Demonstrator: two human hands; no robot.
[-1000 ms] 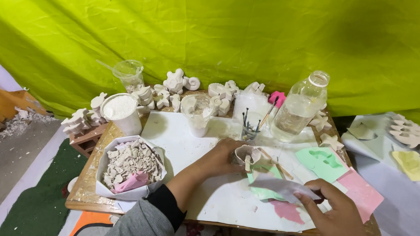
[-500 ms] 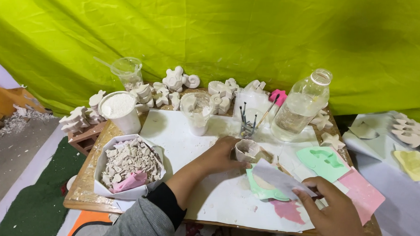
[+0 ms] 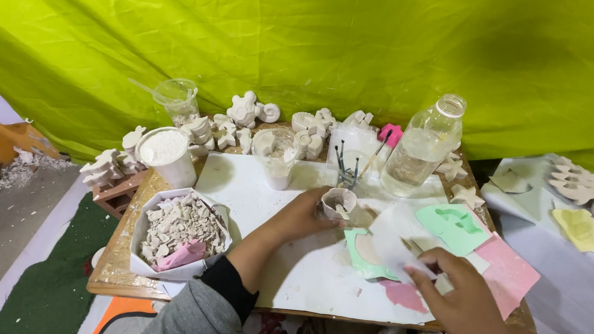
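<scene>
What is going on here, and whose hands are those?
The picture comes from a camera worn on a person's head, looking down, so the two bare hands are that person's own. There is no machine.

The left hand holds a small white cup with bits of white paste inside. The right hand pinches the edge of a thin white sheet that lies over a mint-green flat mould.

They work at a wooden table covered with white paper. On it are a white paper tray of broken plaster pieces, a clear plastic bottle of water, a white tub of powder, another green mould and a pink flat mould. Small white plaster figures stand along the back, before a bright green cloth.
</scene>
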